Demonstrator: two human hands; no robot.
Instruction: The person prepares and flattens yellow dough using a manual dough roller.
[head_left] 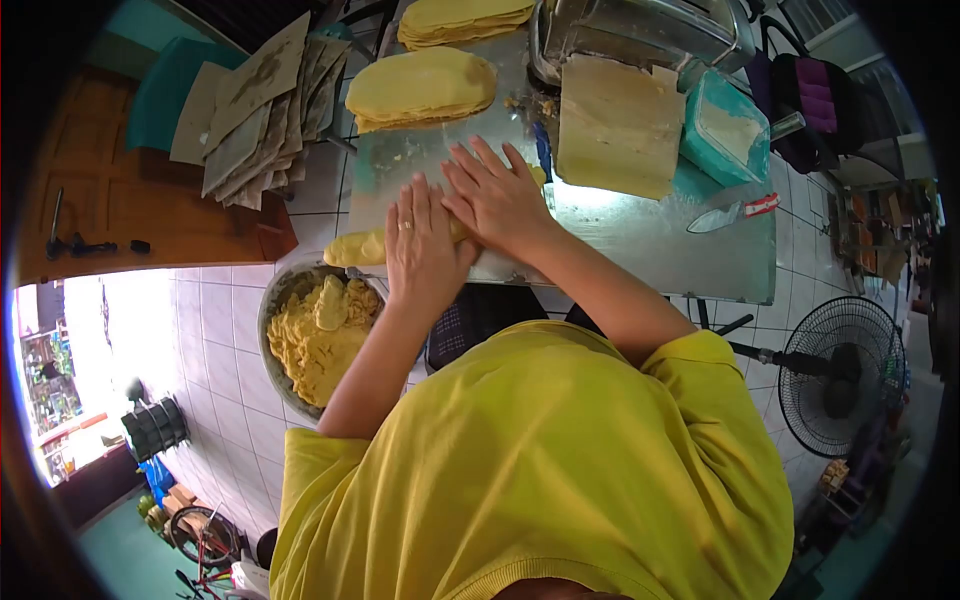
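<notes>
A log of yellow dough (355,249) lies on the metal tabletop (620,240) near its front left part. My left hand (425,245) rests flat over it with the fingers stretched out and a ring on one finger. Beside it, my right hand (505,200) is also laid flat, fingers apart, pressing on the dough; the middle of the log is hidden under both hands. Below the table's left corner stands a round metal bowl (269,352) holding a mass of yellow dough (315,335).
Stacks of flat yellow dough sheets (425,85) lie at the back left. A metal machine (640,35) stands behind a brown board (618,130). Rightward are a teal container (705,160) of white powder and a knife (717,218). A fan (840,365) stands right; cardboard sheets (260,120) are left.
</notes>
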